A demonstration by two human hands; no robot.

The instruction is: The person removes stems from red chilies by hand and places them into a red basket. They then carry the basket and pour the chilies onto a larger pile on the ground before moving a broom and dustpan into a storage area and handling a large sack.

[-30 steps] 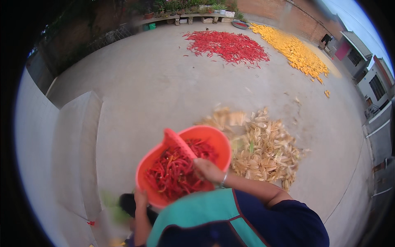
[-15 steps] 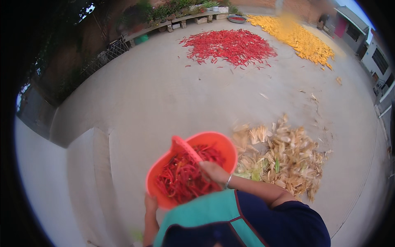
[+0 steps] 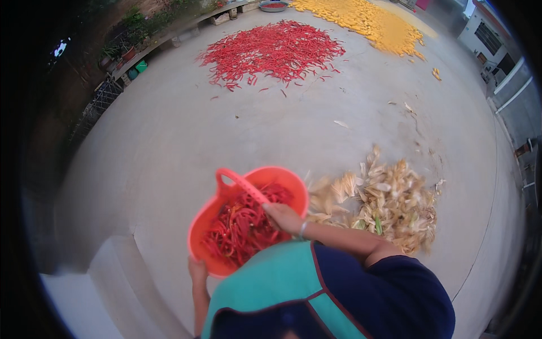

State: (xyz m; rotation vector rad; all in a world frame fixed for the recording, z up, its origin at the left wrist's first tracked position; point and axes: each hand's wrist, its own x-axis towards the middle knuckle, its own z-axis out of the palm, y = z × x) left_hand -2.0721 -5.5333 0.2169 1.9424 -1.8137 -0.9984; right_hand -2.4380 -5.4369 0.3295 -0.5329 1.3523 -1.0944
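Note:
An orange-red plastic basket [image 3: 295,182] with a strap-like handle [image 3: 241,182] is held in front of my body. Long red chili peppers [image 3: 243,226] fill much of it. My right hand [image 3: 284,218] is closed around the near right end of the handle, a bracelet on its wrist. At the basket's near left rim, my left hand [image 3: 197,269] grips the edge, its fingers partly hidden by the wall. My teal apron [image 3: 271,277] covers the basket's near side.
Dry corn husks [image 3: 398,200] lie heaped to the right on the concrete floor [image 3: 186,130]. Farther off spread red chilies [image 3: 276,51] and yellow corn cobs [image 3: 367,25]. A round basin [image 3: 273,7] stands at the back; a pale step edge [image 3: 121,265] is at lower left.
My view has shifted, so the chili spread and the corn sit higher and farther left. The basket stays in both my hands, slightly higher and to the left in the picture.

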